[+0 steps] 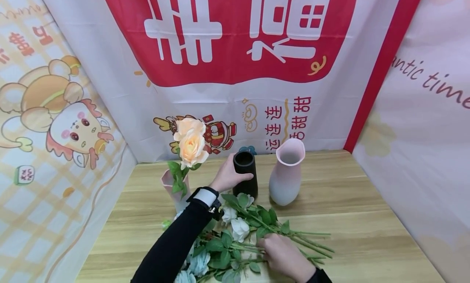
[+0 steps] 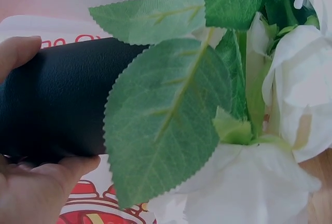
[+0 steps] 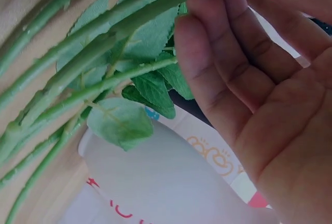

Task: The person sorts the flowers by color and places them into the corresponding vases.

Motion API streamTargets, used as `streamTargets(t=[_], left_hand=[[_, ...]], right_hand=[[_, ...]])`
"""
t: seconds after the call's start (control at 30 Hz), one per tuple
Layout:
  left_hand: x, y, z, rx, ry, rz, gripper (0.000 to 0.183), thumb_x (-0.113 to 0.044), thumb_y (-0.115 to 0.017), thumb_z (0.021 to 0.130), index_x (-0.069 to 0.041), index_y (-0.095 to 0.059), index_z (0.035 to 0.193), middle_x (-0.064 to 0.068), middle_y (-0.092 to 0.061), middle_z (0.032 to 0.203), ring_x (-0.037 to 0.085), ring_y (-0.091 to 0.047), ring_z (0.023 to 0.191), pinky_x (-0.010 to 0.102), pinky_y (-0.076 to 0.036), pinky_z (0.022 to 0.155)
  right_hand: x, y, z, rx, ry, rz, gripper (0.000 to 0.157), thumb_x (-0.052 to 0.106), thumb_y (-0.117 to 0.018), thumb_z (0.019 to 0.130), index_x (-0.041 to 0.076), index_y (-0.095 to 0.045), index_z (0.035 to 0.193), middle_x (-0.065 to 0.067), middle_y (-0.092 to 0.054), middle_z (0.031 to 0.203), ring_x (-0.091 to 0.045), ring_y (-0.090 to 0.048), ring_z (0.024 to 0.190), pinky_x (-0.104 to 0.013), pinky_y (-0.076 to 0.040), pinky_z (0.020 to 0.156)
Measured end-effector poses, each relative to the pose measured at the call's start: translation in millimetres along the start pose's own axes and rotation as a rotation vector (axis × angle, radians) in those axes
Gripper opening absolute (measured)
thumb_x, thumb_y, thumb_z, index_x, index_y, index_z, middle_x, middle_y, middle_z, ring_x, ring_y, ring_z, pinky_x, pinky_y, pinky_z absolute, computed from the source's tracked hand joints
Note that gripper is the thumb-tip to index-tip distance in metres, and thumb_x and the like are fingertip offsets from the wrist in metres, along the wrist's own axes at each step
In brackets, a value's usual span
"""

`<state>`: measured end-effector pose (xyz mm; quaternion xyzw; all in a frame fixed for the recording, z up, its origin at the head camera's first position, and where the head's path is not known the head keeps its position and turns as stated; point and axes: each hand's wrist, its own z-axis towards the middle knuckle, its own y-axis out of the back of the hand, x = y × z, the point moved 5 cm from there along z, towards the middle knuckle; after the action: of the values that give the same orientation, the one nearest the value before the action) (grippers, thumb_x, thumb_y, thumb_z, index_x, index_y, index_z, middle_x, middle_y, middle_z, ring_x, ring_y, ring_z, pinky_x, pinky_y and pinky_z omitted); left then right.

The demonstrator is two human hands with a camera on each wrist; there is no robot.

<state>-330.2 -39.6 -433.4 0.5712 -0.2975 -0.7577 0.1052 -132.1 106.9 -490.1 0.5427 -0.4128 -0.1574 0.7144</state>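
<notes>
In the head view my left hand (image 1: pixel 228 177) grips a black cylindrical vase (image 1: pixel 245 184) that stands upright near the back of the table. The left wrist view shows fingers and thumb round the black vase (image 2: pixel 57 99), its far part hidden by a leaf (image 2: pixel 166 115). Lower down, my right hand (image 1: pixel 280 254) is among the green stems of the artificial flowers. Its fingertips pinch a green stem (image 3: pixel 140 19) in the right wrist view. White roses (image 1: pixel 240 229) lie between the two hands, their stems pointing right. Pale blue flowers (image 1: pixel 199 263) lie partly behind my left forearm.
A pink-and-grey vase (image 1: pixel 287 179) stands right of the black one. At left, a pink-rimmed vase (image 1: pixel 168 180) holds peach roses (image 1: pixel 191 146), partly hidden by my left arm. Printed cloth walls (image 1: pixel 227 91) border the wooden table (image 1: pixel 352 193) at the back and sides.
</notes>
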Motion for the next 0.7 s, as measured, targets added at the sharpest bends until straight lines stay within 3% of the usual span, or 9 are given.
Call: streamTargets(t=[0.1,0.3,0.47,0.7], left_hand=[[0.3,1.0,0.7,0.010,-0.008,-0.003,0.088,-0.032,-0.086,0.076,-0.008,-0.038,0.146,0.010,-0.050,0.136,0.025,-0.051,0.119,0.043,-0.041,0.098],[4.4,1.7,0.5,0.016,-0.007,0.008,0.089,-0.034,-0.086,0.077,-0.011,-0.038,0.148,0.009,-0.050,0.138,0.024,-0.050,0.122,0.043,-0.040,0.100],[3.8,0.8,-0.1,0.014,-0.009,0.011,0.090,-0.035,-0.085,0.077,-0.010,-0.037,0.149,0.010,-0.050,0.138,0.025,-0.050,0.122,0.043,-0.041,0.100],[3.1,-0.8,0.7,-0.007,-0.011,0.021,0.088,-0.035,-0.085,0.077,-0.010,-0.039,0.147,0.010,-0.052,0.136,0.024,-0.052,0.120,0.043,-0.041,0.098]], right_hand=[[0.2,1.8,-0.3,-0.004,0.000,-0.024,0.038,-0.015,-0.066,0.076,0.016,-0.075,0.096,0.005,-0.061,0.078,-0.005,-0.056,0.068,-0.022,-0.042,0.054],[3.6,5.2,2.1,-0.047,-0.021,-0.077,0.032,-0.016,-0.064,0.067,0.012,-0.070,0.083,0.003,-0.055,0.074,-0.012,-0.056,0.064,-0.025,-0.043,0.051],[5.0,4.8,4.3,-0.052,-0.002,-0.064,0.024,-0.007,-0.070,0.081,0.016,-0.071,0.086,0.007,-0.057,0.075,-0.006,-0.056,0.066,-0.022,-0.043,0.054],[5.0,1.4,7.4,-0.069,0.044,-0.027,0.014,0.007,-0.075,0.086,0.021,-0.075,0.083,0.014,-0.059,0.075,0.001,-0.056,0.068,-0.019,-0.046,0.058]])
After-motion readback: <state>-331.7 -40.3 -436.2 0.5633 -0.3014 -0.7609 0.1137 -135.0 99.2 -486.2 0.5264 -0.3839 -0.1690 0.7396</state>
